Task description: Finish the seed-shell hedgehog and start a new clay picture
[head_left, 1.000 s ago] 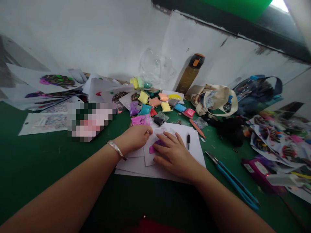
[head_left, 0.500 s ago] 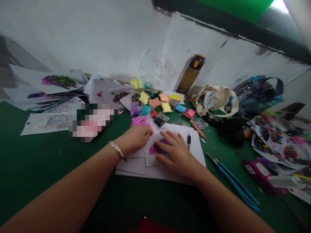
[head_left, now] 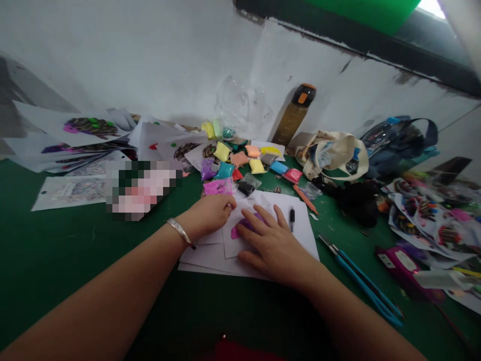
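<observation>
My right hand lies with spread fingers over a small white sheet. Under its fingertips is a flat purple clay shape, with a magenta clay patch at its left end. At the sheet's upper left edge rests my left hand, closed with its fingers curled. Whatever its fingertips grip is hidden. Beneath the small sheet are larger white papers. A black pen lies on them, right of my right hand. Just beyond my left hand sits a pink clay packet, beside a black clay packet.
Several coloured clay packets cluster behind the papers. Blue-handled tweezers lie to the right, near a magenta device. A bottle and a cloth bag stand by the wall. Paper sheets pile up at left.
My right hand has slid slightly towards me over the clay, its fingers a little more spread. More of the purple shape shows between them. My left hand stays in place.
</observation>
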`<act>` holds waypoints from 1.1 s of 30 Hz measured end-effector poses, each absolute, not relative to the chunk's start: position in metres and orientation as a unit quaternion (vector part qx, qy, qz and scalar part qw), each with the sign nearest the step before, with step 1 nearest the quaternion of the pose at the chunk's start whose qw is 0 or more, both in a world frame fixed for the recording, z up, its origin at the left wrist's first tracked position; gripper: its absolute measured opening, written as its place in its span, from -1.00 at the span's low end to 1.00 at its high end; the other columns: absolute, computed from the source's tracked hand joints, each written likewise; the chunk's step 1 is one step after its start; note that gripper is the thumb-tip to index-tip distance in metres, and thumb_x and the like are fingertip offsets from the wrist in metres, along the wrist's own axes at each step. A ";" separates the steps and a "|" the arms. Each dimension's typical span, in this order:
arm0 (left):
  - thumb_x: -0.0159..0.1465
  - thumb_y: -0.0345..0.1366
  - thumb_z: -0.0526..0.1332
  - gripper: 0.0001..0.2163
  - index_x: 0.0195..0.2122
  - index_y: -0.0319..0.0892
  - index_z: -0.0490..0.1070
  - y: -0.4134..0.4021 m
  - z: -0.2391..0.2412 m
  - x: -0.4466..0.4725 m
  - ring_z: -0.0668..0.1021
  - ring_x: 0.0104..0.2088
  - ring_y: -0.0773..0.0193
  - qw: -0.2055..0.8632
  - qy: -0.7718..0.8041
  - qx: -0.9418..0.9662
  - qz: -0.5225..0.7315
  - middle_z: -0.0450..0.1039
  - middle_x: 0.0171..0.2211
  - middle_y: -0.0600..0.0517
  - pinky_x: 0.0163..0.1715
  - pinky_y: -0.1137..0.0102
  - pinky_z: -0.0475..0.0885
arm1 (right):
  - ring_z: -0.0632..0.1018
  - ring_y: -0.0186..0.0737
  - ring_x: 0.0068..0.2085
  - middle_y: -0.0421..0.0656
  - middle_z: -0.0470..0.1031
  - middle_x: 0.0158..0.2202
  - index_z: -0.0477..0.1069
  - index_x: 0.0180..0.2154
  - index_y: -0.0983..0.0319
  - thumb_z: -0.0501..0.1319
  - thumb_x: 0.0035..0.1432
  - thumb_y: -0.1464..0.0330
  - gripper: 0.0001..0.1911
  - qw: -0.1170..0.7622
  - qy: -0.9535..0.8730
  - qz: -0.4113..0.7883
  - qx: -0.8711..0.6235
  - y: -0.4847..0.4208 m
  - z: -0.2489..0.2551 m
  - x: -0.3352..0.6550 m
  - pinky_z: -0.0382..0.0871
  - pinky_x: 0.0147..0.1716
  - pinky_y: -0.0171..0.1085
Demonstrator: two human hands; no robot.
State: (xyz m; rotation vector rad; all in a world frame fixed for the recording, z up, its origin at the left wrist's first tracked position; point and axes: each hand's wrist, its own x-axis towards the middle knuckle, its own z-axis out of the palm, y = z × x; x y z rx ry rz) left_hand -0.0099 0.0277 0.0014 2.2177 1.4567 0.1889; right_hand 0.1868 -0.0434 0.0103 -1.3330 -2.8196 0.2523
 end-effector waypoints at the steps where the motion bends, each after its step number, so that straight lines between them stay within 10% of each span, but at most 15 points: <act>1: 0.26 -0.37 -0.01 -0.70 -0.09 -0.14 0.45 0.028 0.001 -0.010 0.53 -0.11 0.15 0.239 0.531 0.810 0.069 0.53 -0.11 -0.02 -0.10 0.32 0.37 | -0.02 0.15 0.32 -0.15 -0.01 0.34 0.27 0.14 0.07 0.03 0.23 0.04 -0.49 0.009 -0.900 0.078 -0.429 -0.044 0.012 0.187 -0.34 0.22 0.26; 33: 0.27 -0.38 -0.01 -0.70 -0.09 -0.14 0.45 0.027 0.004 -0.009 0.52 -0.09 0.15 0.246 0.529 0.809 0.074 0.52 -0.09 -0.04 -0.07 0.31 0.36 | -0.12 0.16 0.34 -0.08 -0.17 0.38 0.10 0.25 0.08 -0.04 0.22 -0.05 -0.34 -0.012 -0.898 0.143 -0.417 -0.049 0.016 0.183 -0.41 0.22 0.24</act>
